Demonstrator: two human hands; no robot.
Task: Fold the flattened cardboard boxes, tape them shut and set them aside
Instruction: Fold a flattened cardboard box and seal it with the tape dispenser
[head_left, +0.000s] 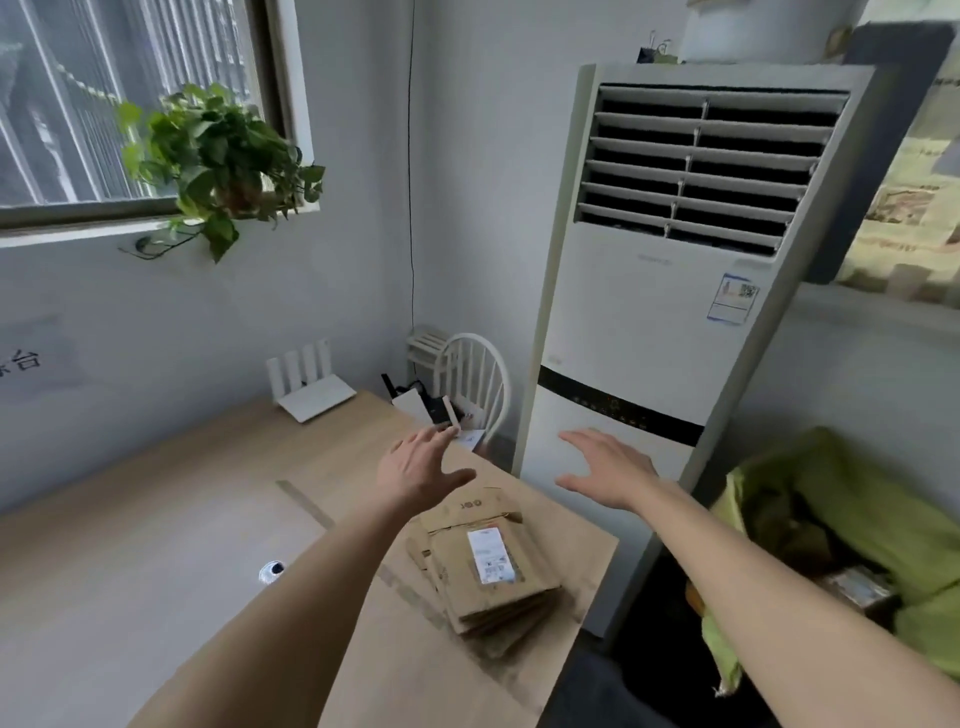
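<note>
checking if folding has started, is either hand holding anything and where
Nothing is held. The left hand and right hand are both open in the air above the stack of flattened boxes.

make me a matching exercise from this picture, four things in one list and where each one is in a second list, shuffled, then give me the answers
Things:
1. potted plant
2. white router
3. stack of flattened boxes
4. roll of tape

Places:
A. on the table, just left of the left forearm
B. on the window sill
C. near the table's right edge, below both open hands
D. at the table's far edge, against the wall

Pairs: 1-B, 2-D, 3-C, 4-A
</note>
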